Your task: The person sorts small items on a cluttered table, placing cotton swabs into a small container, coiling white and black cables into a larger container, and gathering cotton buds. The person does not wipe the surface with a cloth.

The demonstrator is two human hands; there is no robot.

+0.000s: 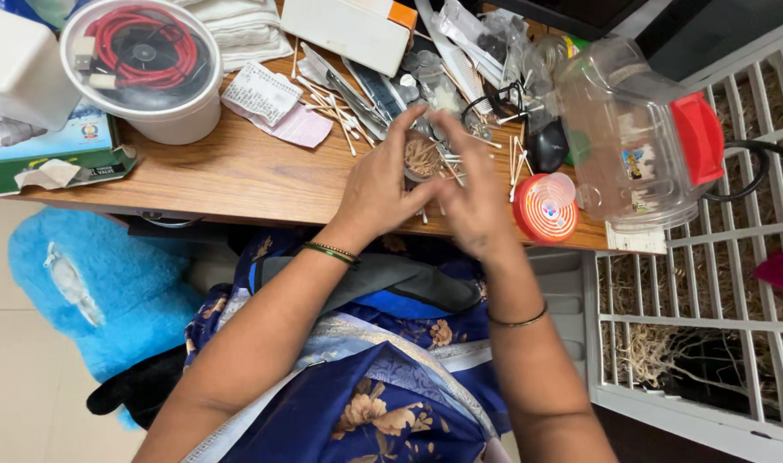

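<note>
My left hand (379,184) holds a small clear round container (422,159) packed with thin wooden sticks, just above the wooden desk (237,171). My right hand (470,193) is pressed against the container's right side, fingers curled at its rim. Loose sticks (331,107) lie scattered on the desk behind and to the right of both hands. Whether the right hand pinches a stick is hidden.
A white tub (151,69) with a coiled red cable stands at back left. A red round lid (546,208) and a clear plastic jar with a red cap (640,137) sit to the right. A white box (349,26), folded cloth and papers crowd the back. A white grille (709,300) is at right.
</note>
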